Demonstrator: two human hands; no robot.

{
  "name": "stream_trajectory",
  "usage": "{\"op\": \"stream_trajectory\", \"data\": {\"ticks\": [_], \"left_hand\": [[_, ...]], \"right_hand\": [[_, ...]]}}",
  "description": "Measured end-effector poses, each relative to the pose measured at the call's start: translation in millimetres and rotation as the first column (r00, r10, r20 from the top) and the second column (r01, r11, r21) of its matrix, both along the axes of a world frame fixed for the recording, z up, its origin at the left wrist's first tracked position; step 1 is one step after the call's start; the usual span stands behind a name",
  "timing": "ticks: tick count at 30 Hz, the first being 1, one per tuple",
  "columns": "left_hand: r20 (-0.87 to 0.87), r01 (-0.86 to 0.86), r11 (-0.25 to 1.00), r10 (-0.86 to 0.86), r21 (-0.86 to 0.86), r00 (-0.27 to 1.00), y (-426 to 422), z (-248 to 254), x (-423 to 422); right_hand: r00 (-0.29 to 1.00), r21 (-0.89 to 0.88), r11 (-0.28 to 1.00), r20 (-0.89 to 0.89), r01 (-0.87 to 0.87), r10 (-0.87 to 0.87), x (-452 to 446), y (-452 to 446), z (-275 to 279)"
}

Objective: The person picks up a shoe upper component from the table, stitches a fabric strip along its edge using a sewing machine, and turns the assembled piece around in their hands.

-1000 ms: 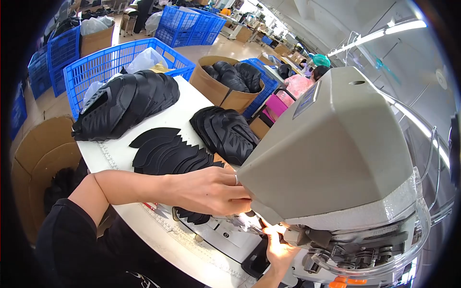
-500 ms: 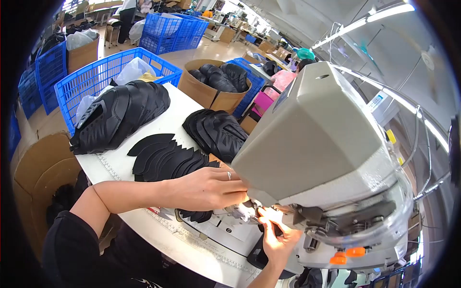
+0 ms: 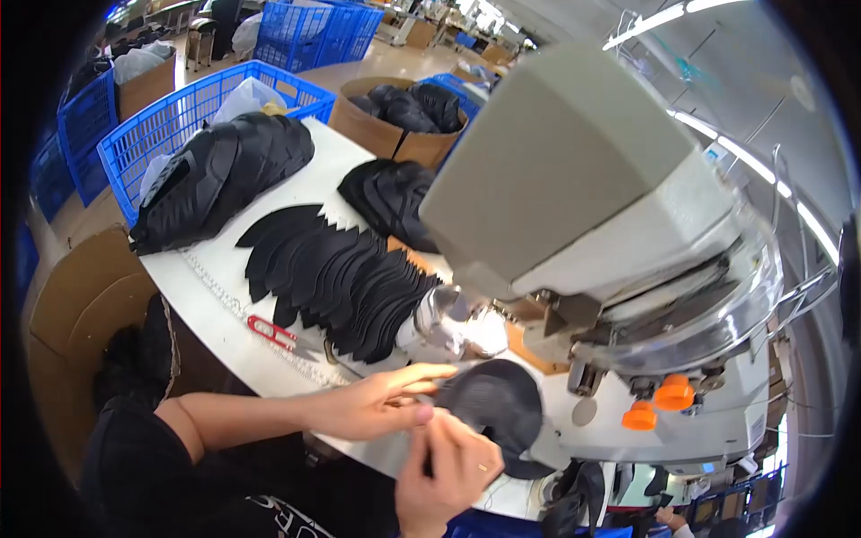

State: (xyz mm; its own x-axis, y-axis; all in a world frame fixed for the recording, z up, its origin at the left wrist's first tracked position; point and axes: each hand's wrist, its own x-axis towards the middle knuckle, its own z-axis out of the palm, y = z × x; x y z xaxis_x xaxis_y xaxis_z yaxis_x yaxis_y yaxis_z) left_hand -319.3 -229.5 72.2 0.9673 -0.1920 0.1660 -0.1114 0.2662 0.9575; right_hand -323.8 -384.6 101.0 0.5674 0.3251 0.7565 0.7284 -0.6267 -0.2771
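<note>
A dark curved shoe piece (image 3: pixel 516 394), blurred by motion, is at the front of the sewing machine (image 3: pixel 574 170), below its lit needle area. My left hand (image 3: pixel 381 403) is at its left edge, fingers reaching forward over the edge and thumb bent in. Close against that thumb, my right hand (image 3: pixel 448 471) is closed in a pinch by the same edge; its fingertips are partly hidden. Left of the machine's shiny arm end (image 3: pixel 439 318) lies a fanned row of black cut pieces (image 3: pixel 332 273). Red thread snips (image 3: pixel 271 332) rest beside the row.
Stacked black shoe uppers (image 3: pixel 224 179) lie at the table's far left, with another stack (image 3: pixel 390 199) nearer the machine. Behind are a blue crate (image 3: pixel 117 166) and a round cardboard bin (image 3: pixel 354 117). Orange knobs (image 3: pixel 673 392) project from the machine's underside.
Both hands have come away from the needle area, down toward the table's front edge. The dark curved piece now shows beside them. My view has shifted, uncovering the fanned row and the snips.
</note>
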Motion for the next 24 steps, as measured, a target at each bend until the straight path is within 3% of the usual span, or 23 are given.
{"op": "stream_trajectory", "data": {"ticks": [1, 2, 3, 5, 6, 7, 8, 9, 10, 11, 13, 14, 16, 18, 19, 20, 21, 22, 23, 24], "left_hand": [[-0.002, 0.001, 1.0, -0.001, 0.005, 1.0, -5.2, -6.3, 7.7], [0.024, -0.038, 0.999, 0.037, 0.027, 0.999, -7.4, -1.8, 12.0], [0.078, -0.076, 0.993, 0.068, 0.096, 0.995, -8.4, -16.5, 19.6], [0.027, -0.067, 0.997, 0.066, 0.031, 0.997, -7.7, -17.3, 21.1], [-0.01, -0.007, 0.999, 0.006, -0.046, 1.0, -5.7, -15.3, 20.0], [-0.01, 0.005, 1.0, -0.005, -0.006, 1.0, -3.4, -12.2, 18.0], [-0.01, 0.015, 0.999, -0.014, 0.034, 1.0, -0.8, -8.6, 15.8], [-0.007, 0.023, 0.997, -0.022, 0.078, 1.0, 1.0, -6.4, 14.4], [0.231, -0.128, 0.971, 0.079, 0.204, 0.97, -0.8, -3.1, 17.3], [0.231, -0.172, 0.936, 0.102, 0.308, 0.968, -0.2, 2.8, 15.9], [0.233, -0.252, 0.826, 0.151, 0.505, 0.961, 2.6, 19.7, 10.9], [0.396, -0.392, 0.784, 0.204, 0.482, 0.895, 0.5, 13.7, 15.7], [0.525, -0.518, 0.679, 0.225, 0.519, 0.821, -3.1, 14.0, 17.7], [0.7, -0.691, 0.557, 0.251, 0.46, 0.668, -9.1, 5.4, 25.6], [0.569, -0.531, 0.709, 0.221, 0.463, 0.792, -5.6, -0.3, 28.3], [0.43, -0.353, 0.834, 0.157, 0.425, 0.889, 0.3, -3.6, 31.6], [0.287, -0.165, 0.923, 0.063, 0.347, 0.956, 3.1, -5.1, 32.5], [-0.019, 0.145, 0.984, -0.148, -0.1, 0.989, 1.3, 4.7, 25.6], [-0.056, 0.136, 0.982, -0.144, -0.128, 0.988, -1.1, 3.1, 25.1], [-0.088, 0.124, 0.981, -0.138, -0.148, 0.987, -1.7, 0.8, 26.4]], "right_hand": [[0.993, -0.016, 0.993, -0.001, -0.118, 0.118, -6.2, -0.7, -2.6], [0.954, -0.002, 0.981, -0.233, -0.194, 0.188, -13.2, -7.5, 11.2], [0.905, 0.185, 0.963, -0.344, -0.198, 0.252, -16.1, -12.5, 12.7], [0.99, -0.037, 0.998, -0.133, 0.046, -0.05, -1.6, -42.1, 15.5], [0.982, 0.046, 0.982, -0.066, 0.183, -0.179, 3.2, -44.0, 11.7], [0.951, 0.134, 0.942, -0.009, 0.307, -0.308, 10.3, -39.0, 13.5], [0.955, 0.147, 0.946, 0.019, 0.29, -0.296, 23.6, -43.0, 9.6], [0.965, 0.193, 0.954, -0.176, 0.228, -0.195, 28.3, -47.4, 7.0], [0.931, 0.251, 0.952, -0.357, 0.173, -0.076, 31.8, -49.6, 5.5], [0.854, 0.316, 0.94, -0.517, 0.128, 0.058, 33.4, -49.7, 4.7], [0.879, 0.269, 0.958, -0.475, 0.096, 0.045, 38.6, -42.4, 3.9], [0.892, 0.244, 0.966, -0.452, 0.088, 0.033, 40.6, -38.7, 2.7], [0.919, 0.199, 0.979, -0.391, 0.029, 0.052, 44.9, -29.8, 1.8], [0.857, 0.144, 0.988, -0.514, 0.054, 0.029, 47.1, -31.4, -0.8], [0.821, 0.115, 0.991, -0.571, 0.07, 0.009, 50.4, -34.6, -2.2], [0.69, 0.247, 0.969, -0.702, 0.003, 0.176, 56.4, -47.6, -6.4], [0.462, 0.688, 0.724, -0.628, -0.05, 0.627, 54.7, -46.9, -15.6], [0.349, 0.805, 0.593, -0.549, -0.024, 0.759, 54.1, -45.7, -25.3], [0.239, 0.894, 0.447, -0.439, 0.02, 0.866, 53.8, -45.7, -32.5], [0.252, 0.892, 0.451, -0.444, 0.031, 0.86, 54.0, -45.5, -36.5]]}}
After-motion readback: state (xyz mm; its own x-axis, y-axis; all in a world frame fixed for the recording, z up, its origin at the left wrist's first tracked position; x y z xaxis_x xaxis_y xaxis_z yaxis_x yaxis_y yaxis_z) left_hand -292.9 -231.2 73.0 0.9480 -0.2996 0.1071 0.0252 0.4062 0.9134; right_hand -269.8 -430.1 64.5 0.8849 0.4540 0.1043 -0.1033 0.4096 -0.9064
